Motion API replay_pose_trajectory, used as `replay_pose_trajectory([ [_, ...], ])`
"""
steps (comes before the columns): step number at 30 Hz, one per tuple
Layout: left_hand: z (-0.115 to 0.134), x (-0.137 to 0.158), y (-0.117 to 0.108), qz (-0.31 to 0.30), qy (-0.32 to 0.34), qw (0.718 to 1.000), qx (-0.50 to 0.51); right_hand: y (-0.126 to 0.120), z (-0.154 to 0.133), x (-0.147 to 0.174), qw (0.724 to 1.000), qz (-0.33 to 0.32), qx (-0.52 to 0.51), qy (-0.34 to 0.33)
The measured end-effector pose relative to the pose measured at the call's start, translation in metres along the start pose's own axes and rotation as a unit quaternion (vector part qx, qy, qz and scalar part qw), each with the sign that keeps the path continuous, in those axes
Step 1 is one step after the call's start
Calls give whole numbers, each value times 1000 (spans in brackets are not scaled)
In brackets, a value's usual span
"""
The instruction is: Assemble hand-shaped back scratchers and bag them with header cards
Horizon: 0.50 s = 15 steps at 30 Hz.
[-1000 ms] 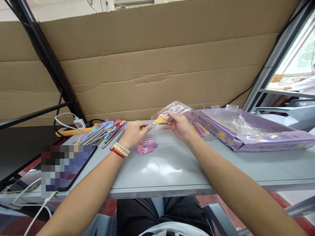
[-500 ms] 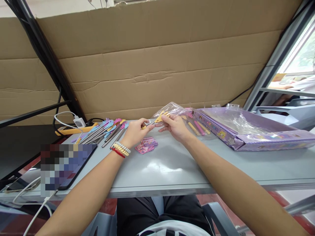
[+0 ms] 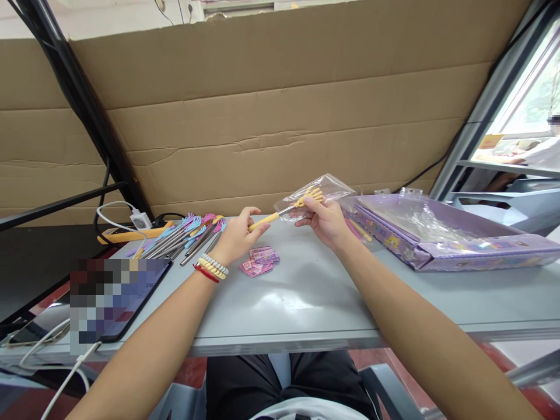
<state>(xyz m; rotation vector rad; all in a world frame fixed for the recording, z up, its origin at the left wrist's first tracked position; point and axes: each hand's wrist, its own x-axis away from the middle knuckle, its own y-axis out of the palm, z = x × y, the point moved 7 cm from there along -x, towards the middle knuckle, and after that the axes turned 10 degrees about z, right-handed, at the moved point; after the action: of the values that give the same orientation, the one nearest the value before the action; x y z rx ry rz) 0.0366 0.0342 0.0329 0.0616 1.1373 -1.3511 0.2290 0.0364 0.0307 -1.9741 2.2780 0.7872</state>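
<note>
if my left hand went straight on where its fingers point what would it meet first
Your left hand would probably meet the clear plastic bag at your right hand, though depth is unclear.

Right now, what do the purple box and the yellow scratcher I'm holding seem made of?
Purple box: probably printed cardboard, somewhat glossy, judging by its folded corner and glints. Yellow scratcher: evenly coloured handle and end look like plastic; gray shaft has sheen suggesting metal.

Near tabletop (image 3: 289, 318): we can pass freely
Middle: pink cards (image 3: 261, 259) and yellow stick (image 3: 269, 219) obstruct us
Left: rods (image 3: 168, 239) block us
Right: purple box (image 3: 485, 254) bars us
Back: cardboard (image 3: 280, 140) stops us
</note>
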Motion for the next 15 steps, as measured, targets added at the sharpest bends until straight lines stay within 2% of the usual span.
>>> replay_pose_trajectory([
  [9,5,6,10,-35,7,999,7,20,21,10,998,-56,31,15],
  [15,8,9,15,-51,10,999,3,33,37,20,991,-99,69,62],
])
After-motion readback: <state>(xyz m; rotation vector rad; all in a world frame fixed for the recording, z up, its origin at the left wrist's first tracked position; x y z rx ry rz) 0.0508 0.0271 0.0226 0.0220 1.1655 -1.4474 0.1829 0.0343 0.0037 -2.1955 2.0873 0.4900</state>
